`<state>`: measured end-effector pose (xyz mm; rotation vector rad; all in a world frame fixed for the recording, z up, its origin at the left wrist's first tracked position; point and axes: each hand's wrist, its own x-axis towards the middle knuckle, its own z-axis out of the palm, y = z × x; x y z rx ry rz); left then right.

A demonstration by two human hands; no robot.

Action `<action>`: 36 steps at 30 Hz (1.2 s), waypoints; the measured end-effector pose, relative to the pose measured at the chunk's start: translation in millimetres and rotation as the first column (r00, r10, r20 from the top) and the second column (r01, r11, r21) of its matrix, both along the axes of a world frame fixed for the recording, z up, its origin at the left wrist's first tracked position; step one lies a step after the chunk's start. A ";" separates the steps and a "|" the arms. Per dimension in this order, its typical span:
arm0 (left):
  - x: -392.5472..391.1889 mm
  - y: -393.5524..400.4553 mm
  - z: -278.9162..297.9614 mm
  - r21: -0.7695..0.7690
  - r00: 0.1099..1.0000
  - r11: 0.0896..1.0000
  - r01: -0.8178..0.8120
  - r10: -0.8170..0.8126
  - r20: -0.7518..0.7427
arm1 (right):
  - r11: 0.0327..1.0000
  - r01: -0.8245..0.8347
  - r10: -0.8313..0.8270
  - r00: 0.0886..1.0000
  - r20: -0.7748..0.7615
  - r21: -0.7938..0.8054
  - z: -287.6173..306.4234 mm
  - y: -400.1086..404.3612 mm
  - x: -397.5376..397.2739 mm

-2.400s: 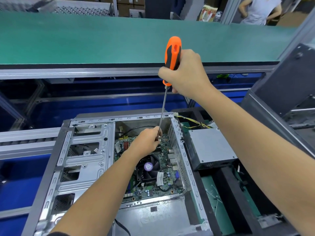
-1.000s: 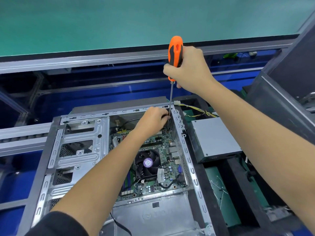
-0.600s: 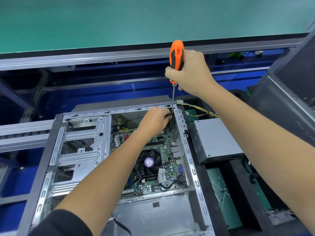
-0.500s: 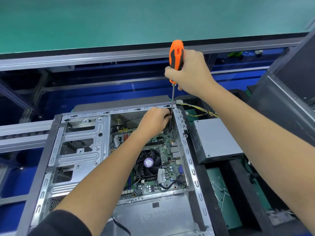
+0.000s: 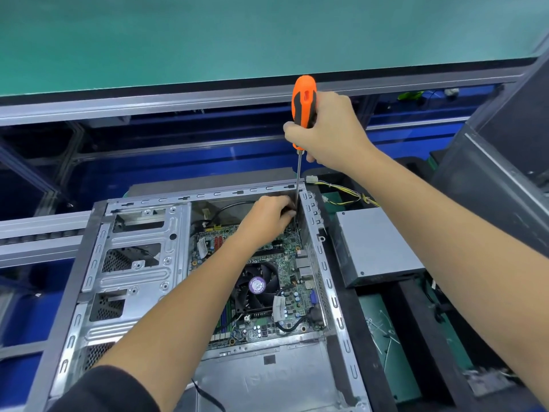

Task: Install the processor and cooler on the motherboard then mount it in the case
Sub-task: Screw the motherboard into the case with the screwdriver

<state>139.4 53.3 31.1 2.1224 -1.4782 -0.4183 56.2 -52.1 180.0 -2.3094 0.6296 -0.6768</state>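
From the left: my left hand [image 5: 269, 217] reaches into the far right corner of the case [image 5: 139, 257], fingers curled down by the screwdriver shaft; I can't tell whether they pinch the shaft or a screw, since the tip and anything under it are hidden. The motherboard [image 5: 285, 310] lies flat inside the case, with the cooler [image 5: 257, 288] already seated on it near the middle, so I judge the processor and cooler steps done and the mounting step in hand. Right of that, the screwdriver [image 5: 303, 111] stands nearly upright, its tip down at the board's far right corner, and my right hand [image 5: 331, 130] has its fingers wrapped round the orange handle. Further right, a grey box [image 5: 377, 245] sits outside the case with loose wires beside it.

Next I reckon the driver needs steady downward pressure and turning while kept upright, so the tip does not slip onto the board.
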 end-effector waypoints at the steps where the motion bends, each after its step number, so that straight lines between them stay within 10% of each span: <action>1: -1.8 -0.5 0.2 -0.014 0.999 1.000 -0.005 0.005 -0.040 | 1.000 -0.004 0.004 1.000 -0.029 -0.002 1.7 -0.9 0.6; 12: -13.4 -15.7 10.1 0.032 0.988 0.991 -0.126 0.129 -0.088 | 0.920 -0.335 0.270 0.917 -0.293 -0.202 64.4 -13.3 -10.3; 20: -17.5 -19.7 11.2 0.106 0.981 0.984 -0.141 0.154 -0.121 | 0.831 -0.343 0.021 0.805 -0.592 -0.438 84.5 -4.9 8.4; 36: -20.2 -22.6 14.6 0.174 0.979 0.969 -0.178 0.191 -0.066 | 0.841 -0.509 0.156 0.554 -0.817 -0.184 107.6 7.0 2.9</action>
